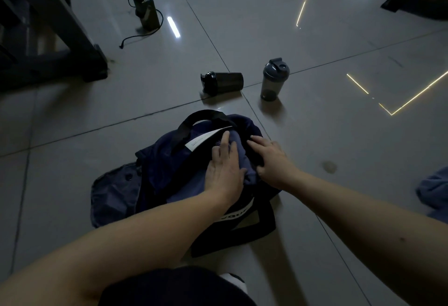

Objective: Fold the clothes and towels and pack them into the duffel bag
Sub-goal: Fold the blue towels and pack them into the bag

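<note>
A dark navy duffel bag (pixel 160 167) with a black handle lies open on the tiled floor in front of me. A folded bluish cloth (pixel 242 152) sits in its opening. My left hand (pixel 224 169) lies flat on the cloth, fingers straight, pressing it down. My right hand (pixel 271 157) rests on the bag's right rim beside the cloth, fingers extended over the edge. At the right edge of the view another blue cloth (pixel 434 191) lies crumpled on the floor.
A black shaker bottle (pixel 221 83) lies on its side beyond the bag, and a grey shaker bottle (pixel 274 80) stands upright next to it. A small device with a black cable (pixel 145 12) sits far left. Dark equipment legs (pixel 55 38) stand at the left.
</note>
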A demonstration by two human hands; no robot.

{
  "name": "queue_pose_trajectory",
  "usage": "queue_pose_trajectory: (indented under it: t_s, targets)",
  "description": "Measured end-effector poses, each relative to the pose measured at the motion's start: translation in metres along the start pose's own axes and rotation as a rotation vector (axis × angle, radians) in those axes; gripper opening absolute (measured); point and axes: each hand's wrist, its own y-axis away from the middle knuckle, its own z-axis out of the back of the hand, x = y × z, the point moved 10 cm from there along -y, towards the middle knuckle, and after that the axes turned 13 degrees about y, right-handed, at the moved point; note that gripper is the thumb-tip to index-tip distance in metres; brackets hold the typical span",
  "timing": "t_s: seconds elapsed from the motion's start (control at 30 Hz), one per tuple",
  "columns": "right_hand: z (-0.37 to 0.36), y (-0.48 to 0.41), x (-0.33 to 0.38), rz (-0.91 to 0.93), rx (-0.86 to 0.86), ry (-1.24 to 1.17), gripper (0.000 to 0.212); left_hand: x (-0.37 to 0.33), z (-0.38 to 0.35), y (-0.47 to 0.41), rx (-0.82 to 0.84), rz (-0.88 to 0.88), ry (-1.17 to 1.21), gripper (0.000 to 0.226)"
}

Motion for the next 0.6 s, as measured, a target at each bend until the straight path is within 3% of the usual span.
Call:
queue_pose_trajectory:
  t_s: [0.17, 0.33, 0.5, 0.6]
  targets:
    - [-0.004, 0.021, -0.027, -0.162, -0.147, -0.126, 0.050, -0.009, 0.004, -0.004, 0.055, -0.114, -0.046, 0.064]
    - [-0.007, 0.030, -0.034, -0.214, -0.164, -0.174, 0.056, -0.008, -0.010, -0.004, 0.135, -0.172, -0.103, 0.068]
    - [-0.006, 0.030, -0.041, -0.295, -0.126, -0.084, 0.031, -0.007, -0.019, -0.004, 0.187, -0.252, -0.187, 0.069]
    - [-0.002, 0.031, -0.046, -0.342, -0.156, -0.157, 0.036, -0.010, -0.028, -0.006, 0.229, -0.279, -0.295, 0.074]
